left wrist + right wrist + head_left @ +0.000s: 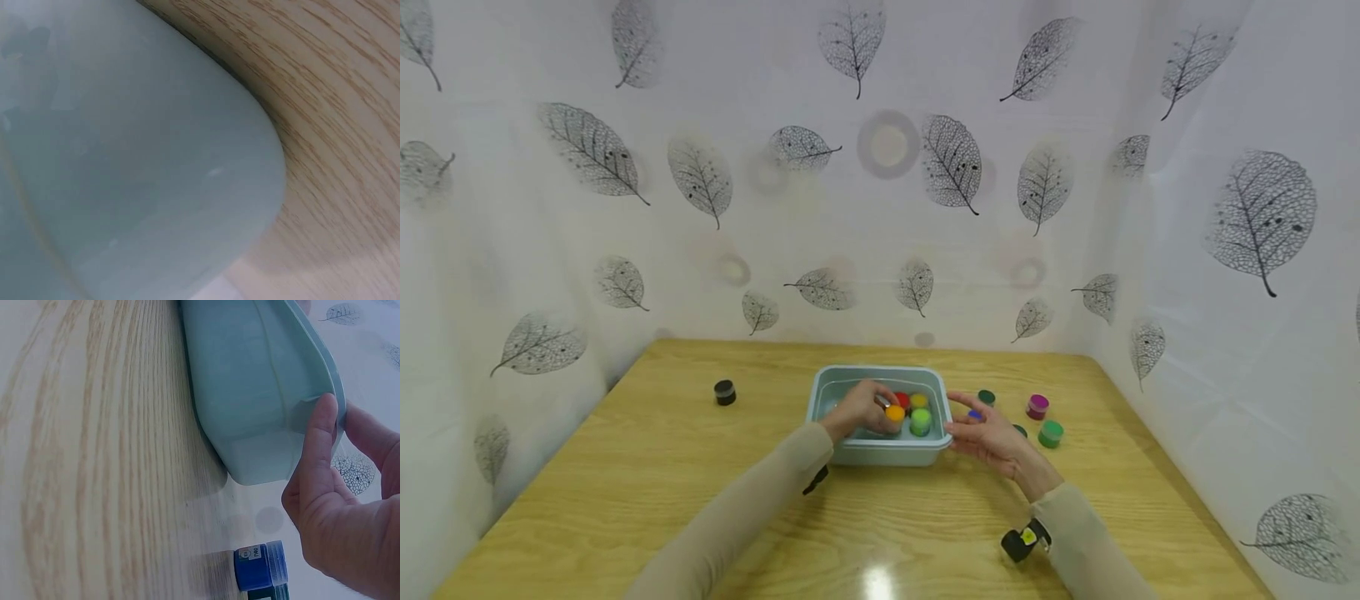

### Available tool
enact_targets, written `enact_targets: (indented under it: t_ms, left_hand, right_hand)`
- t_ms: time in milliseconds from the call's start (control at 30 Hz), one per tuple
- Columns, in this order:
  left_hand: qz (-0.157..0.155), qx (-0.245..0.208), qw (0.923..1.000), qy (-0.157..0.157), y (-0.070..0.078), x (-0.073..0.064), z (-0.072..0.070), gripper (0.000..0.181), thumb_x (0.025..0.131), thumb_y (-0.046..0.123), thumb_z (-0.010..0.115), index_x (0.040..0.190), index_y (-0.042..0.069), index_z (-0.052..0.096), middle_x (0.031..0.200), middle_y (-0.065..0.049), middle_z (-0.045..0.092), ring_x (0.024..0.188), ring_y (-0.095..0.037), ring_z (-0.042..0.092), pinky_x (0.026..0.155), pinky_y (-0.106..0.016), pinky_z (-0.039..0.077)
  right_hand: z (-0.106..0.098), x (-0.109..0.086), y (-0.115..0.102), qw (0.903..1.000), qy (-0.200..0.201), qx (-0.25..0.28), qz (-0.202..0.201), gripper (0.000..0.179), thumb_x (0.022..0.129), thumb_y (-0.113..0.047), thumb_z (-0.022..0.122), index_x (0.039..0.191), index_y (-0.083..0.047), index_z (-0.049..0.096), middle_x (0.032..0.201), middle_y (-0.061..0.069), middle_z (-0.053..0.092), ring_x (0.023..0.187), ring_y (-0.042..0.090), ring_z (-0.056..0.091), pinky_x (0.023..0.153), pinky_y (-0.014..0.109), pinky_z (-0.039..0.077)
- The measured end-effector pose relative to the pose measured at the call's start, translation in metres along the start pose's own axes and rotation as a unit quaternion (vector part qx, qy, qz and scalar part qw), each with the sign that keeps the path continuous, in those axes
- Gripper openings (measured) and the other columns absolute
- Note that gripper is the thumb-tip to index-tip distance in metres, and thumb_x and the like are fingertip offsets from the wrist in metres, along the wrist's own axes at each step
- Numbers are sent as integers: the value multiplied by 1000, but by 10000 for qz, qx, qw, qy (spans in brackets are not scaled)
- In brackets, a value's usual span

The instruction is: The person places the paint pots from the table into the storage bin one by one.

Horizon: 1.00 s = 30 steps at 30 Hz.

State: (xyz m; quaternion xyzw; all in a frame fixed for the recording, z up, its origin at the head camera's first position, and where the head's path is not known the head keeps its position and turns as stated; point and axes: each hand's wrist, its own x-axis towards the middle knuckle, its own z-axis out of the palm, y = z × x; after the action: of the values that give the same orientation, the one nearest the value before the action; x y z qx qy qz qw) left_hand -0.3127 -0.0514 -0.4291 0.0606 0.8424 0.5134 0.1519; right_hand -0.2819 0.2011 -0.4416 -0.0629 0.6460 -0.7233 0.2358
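A pale blue-green plastic basin [880,457] stands on the table, with small lidded jars inside. My left hand [867,408] reaches over its near left side and grips an orange jar [894,413] low inside. Beside that jar are a red jar [902,402], a yellow jar [918,402] and a light green jar [921,422]. With thumb and finger, my right hand [337,481] pinches the basin's rim at the right end. The left wrist view holds only the basin's outer wall [156,156] and wood; the left hand is out of it.
Right of the basin stand a blue jar [253,567], a dark green jar [987,397], a magenta jar [1037,407] and a green jar [1051,433]. A black jar [725,392] stands alone at the left. Leaf-printed curtains [880,233] enclose the wooden table [625,467].
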Motion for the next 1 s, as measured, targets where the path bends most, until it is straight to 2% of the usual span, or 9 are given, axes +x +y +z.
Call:
enact_targets:
  t_ms: [167, 300, 533, 700, 1000]
  left_hand:
    - [24, 104, 9999, 5, -3, 2, 1, 35, 69, -7, 82, 102, -1, 70, 94, -13, 65, 65, -15, 58, 61, -27, 59]
    - [60, 384, 9992, 24, -4, 4, 2, 35, 67, -6, 83, 99, 1, 71, 90, -10, 65, 58, -12, 53, 55, -25, 55]
    - [16, 722, 9972, 175, -4, 3, 4, 34, 67, 0, 86, 96, 2, 70, 86, -6, 65, 61, -12, 53, 52, -26, 52]
    - [36, 610, 9979, 220, -5, 2, 3, 35, 67, 2, 87, 97, 0, 68, 78, -5, 62, 56, -11, 55, 53, -23, 53]
    - [67, 339, 9991, 230, -4, 2, 2, 36, 67, -1, 86, 97, -5, 67, 82, -9, 64, 61, -14, 60, 59, -27, 59]
  right_hand:
    - [1, -1, 0, 10000, 4, 27, 16, 71, 95, -7, 63, 154, -11, 24, 102, 5, 58, 86, 14, 66, 82, 29, 59]
    - [1, -1, 1, 9999, -2, 110, 13, 71, 95, -6, 62, 155, -11, 24, 101, 5, 58, 83, 14, 66, 78, 26, 59]
    - [1, -3, 0, 10000, -15, 93, 3, 71, 95, -6, 62, 155, -11, 24, 101, 5, 58, 82, 13, 65, 77, 25, 59]
    - [1, -2, 1, 9999, -27, 107, 2, 70, 95, -6, 62, 154, -12, 24, 101, 4, 58, 83, 13, 66, 77, 25, 59]
    - [0, 0, 1, 10000, -1, 94, 17, 71, 95, -7, 62, 155, -12, 24, 100, 4, 57, 82, 12, 65, 77, 24, 59]
